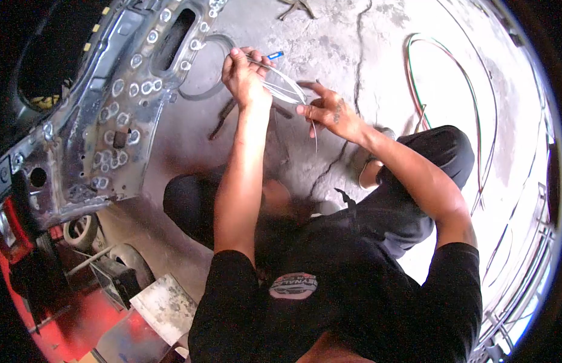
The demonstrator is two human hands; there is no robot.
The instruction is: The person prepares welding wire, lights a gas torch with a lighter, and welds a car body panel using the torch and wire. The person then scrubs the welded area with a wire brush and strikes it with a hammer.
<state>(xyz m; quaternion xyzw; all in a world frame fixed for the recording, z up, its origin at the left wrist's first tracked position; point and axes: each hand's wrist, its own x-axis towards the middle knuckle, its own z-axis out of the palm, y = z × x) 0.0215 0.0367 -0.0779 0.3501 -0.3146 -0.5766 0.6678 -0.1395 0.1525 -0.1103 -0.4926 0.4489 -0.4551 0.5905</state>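
My left hand [247, 72] is closed around a small bundle of thin white wire [284, 85], bent into several narrow loops. A small blue piece with a white label [276, 55] sticks out beside its fingers; its kind is unclear. At the right end of the loops, my right hand [330, 112] pinches the wire between thumb and fingers. One loose wire end hangs below it. Left of my left hand, a grey coil [202, 97] of wire or tubing shows against the concrete floor.
A bare metal vehicle body panel [120, 121] with round weld marks stands close on the left. Red, green and pale hoses or cables [459, 51] curve across the cracked floor [389, 72] at right. Tyres [133, 260] and a stained board [166, 305] lie lower left.
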